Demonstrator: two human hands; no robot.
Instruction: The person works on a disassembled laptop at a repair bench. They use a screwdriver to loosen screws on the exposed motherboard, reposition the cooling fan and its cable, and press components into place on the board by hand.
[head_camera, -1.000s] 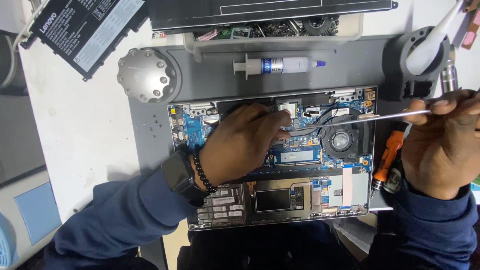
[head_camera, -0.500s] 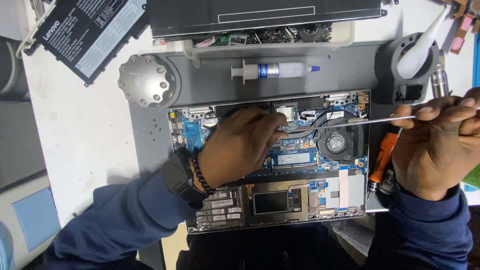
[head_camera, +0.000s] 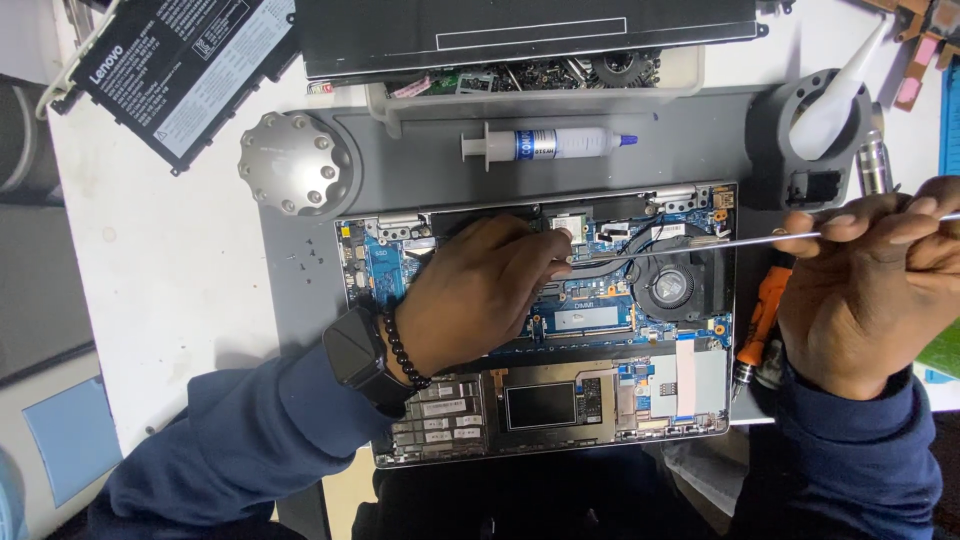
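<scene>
Opened laptop (head_camera: 540, 320): base cover off, battery bay empty, removed battery (head_camera: 175, 70) lying apart; left hand (head_camera: 475, 295) curled on the board, grip possibly empty; right hand (head_camera: 865, 290) pinching thin metal rod (head_camera: 690, 245); reassembly outstanding.

This was an electronics repair bench. An opened silver laptop with its blue circuit board and round black fan exposed (head_camera: 690, 380) lay on a grey work mat (head_camera: 700, 140). Beside it sat a removed flat black battery pack (head_camera: 170, 70), a clear syringe of grey paste with a blue tip (head_camera: 550, 143), and a clear tray of small spare parts (head_camera: 540, 78).
</scene>
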